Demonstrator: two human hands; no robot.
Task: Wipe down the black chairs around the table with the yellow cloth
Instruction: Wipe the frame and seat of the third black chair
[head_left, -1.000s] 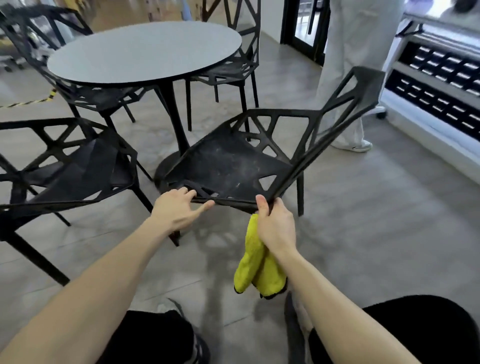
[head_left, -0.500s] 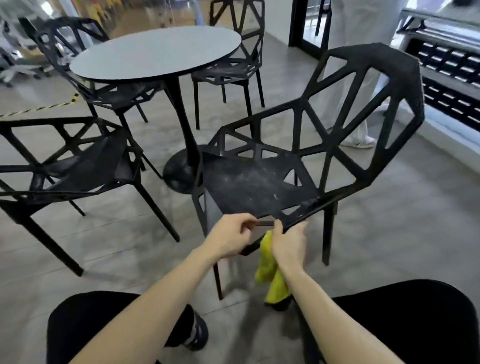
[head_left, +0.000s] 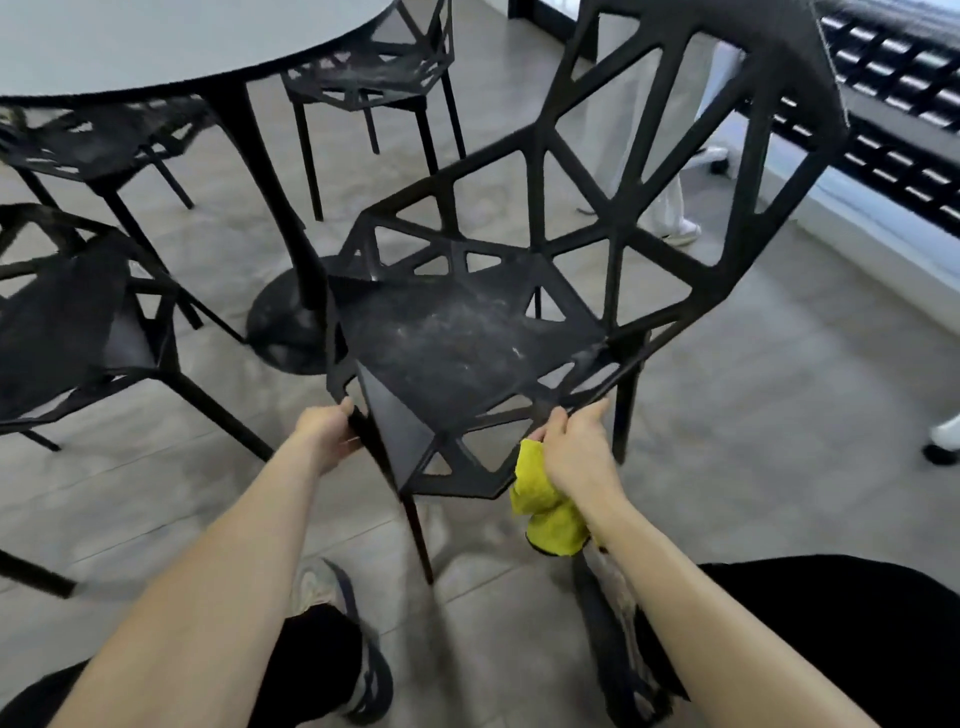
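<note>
From the head camera, a black plastic chair with an open triangular lattice back (head_left: 478, 338) stands upright just in front of the person, its flat seat streaked with pale dust. The left hand (head_left: 324, 434) curls around the front left corner of the seat frame, beside the front leg. The right hand (head_left: 576, 447) grips the front right edge of the seat with fingers curled over the rim, and the crumpled yellow microfibre cloth (head_left: 545, 512) is bunched under that same palm, hanging below the wrist and not touching the seat surface. A round grey-topped table on a black pedestal (head_left: 156, 41) stands behind, with a second black lattice chair (head_left: 67, 322) to the left and another (head_left: 363, 73) at the far side.

The risks, as I judge them: the cloth is only trapped between palm and rim, so loosening that grip to reposition could drop it on the floor. A dragged chair could also catch the neighbouring chair's leg or the person's shoe close underneath.
</note>
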